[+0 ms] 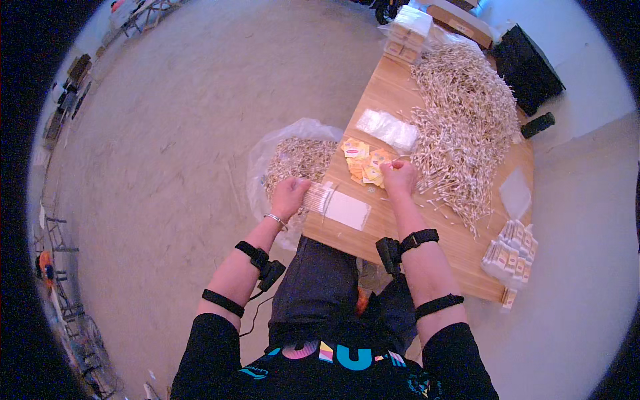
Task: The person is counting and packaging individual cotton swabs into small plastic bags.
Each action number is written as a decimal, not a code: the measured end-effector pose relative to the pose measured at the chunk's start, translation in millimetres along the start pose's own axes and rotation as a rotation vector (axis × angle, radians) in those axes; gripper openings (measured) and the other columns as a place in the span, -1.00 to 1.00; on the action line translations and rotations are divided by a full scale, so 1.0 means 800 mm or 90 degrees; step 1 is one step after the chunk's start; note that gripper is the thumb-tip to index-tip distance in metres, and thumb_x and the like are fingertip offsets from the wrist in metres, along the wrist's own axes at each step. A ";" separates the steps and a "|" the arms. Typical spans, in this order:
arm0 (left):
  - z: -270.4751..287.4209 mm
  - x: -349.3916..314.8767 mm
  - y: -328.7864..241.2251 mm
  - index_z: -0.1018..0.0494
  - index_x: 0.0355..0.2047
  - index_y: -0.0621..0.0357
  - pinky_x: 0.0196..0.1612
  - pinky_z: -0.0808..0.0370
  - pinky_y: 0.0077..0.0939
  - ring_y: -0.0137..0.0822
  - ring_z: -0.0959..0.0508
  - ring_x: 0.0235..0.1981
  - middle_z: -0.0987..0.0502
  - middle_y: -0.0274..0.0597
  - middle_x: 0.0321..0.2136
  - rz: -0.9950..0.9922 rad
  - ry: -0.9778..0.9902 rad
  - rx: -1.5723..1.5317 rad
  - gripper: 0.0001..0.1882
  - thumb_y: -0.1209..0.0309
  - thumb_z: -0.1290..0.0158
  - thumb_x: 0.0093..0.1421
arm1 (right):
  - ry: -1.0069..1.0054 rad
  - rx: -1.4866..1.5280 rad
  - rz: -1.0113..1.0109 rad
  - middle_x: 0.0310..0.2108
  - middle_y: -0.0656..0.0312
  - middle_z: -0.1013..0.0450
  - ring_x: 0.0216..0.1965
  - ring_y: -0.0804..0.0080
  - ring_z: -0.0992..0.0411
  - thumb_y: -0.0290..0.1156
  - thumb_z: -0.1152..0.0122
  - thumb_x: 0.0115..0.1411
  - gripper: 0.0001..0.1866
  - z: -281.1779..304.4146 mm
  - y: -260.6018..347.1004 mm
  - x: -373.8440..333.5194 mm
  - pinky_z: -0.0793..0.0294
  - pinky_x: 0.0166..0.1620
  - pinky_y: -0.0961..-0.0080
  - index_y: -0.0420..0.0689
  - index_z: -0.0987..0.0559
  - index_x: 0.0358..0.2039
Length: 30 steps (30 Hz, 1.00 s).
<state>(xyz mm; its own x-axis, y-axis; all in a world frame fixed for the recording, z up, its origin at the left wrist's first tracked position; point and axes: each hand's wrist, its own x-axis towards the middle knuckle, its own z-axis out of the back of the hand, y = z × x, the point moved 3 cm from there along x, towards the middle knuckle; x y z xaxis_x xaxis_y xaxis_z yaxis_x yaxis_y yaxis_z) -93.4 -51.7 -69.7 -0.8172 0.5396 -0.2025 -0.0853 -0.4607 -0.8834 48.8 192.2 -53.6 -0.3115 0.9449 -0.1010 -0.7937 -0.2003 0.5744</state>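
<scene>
On counter (377,87): swab heap (467,127) right; cards (368,165) to its left; plastic bags (388,129) behind cards; swab row (320,198) before cards; packets (512,252) near-right corner. Sack (257,163) left of counter.

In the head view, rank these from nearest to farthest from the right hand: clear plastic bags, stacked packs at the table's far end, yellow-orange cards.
From the right hand:
1. Yellow-orange cards, immediately to its left.
2. Clear plastic bags, just ahead.
3. Stacked packs, at the table's far end.
</scene>
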 end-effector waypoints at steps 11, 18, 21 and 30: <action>-0.003 0.003 0.013 -0.44 -0.56 0.29 -0.49 -0.34 -0.43 -0.46 -0.38 -0.59 -0.45 -0.23 -0.67 -0.001 0.000 -0.006 -0.64 0.18 -0.05 0.11 | -0.100 0.159 -0.006 -0.44 0.12 -0.46 -0.37 0.23 -0.44 -0.36 -0.41 -0.22 -0.69 -0.011 -0.020 0.002 -0.43 -0.25 0.37 -0.17 -0.51 -0.45; 0.007 -0.003 0.006 -0.46 -0.56 0.32 -0.45 -0.38 -0.34 -0.29 -0.46 -0.59 -0.48 -0.03 -0.65 -0.060 -0.032 0.086 -0.59 0.13 -0.05 0.07 | -0.125 0.267 0.008 -0.53 0.20 -0.45 -0.49 0.40 -0.42 -0.46 -0.35 -0.12 -0.78 0.001 -0.018 -0.005 -0.42 -0.37 0.47 -0.22 -0.50 -0.46; -0.002 0.004 -0.009 -0.49 -0.51 0.28 -0.39 -0.43 -0.33 -0.20 -0.53 -0.54 -0.52 0.00 -0.60 -0.004 0.047 0.114 -0.62 0.14 -0.04 0.06 | -0.128 0.403 0.030 -0.58 0.24 -0.44 -0.56 0.50 -0.39 -0.51 -0.30 -0.07 -0.83 0.016 -0.039 0.010 -0.39 -0.47 0.55 -0.25 -0.50 -0.45; 0.006 -0.004 -0.003 -0.50 -0.54 0.27 -0.37 -0.44 -0.29 -0.15 -0.54 -0.52 -0.53 0.00 -0.58 -0.034 0.001 0.087 -0.66 0.18 -0.04 0.05 | 0.365 0.424 -0.064 -0.60 0.22 -0.45 -0.67 0.56 -0.35 -0.58 -0.23 -0.03 -0.90 -0.013 0.048 -0.105 -0.34 -0.62 0.64 -0.27 -0.52 -0.45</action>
<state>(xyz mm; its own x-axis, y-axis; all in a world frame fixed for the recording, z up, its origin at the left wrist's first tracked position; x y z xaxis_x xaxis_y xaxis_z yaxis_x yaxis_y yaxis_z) -93.5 -55.5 -64.9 -0.8083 0.5674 -0.1571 -0.2057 -0.5222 -0.8276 39.1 102.5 -32.0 -0.6131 0.6387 -0.4650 -0.4175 0.2378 0.8770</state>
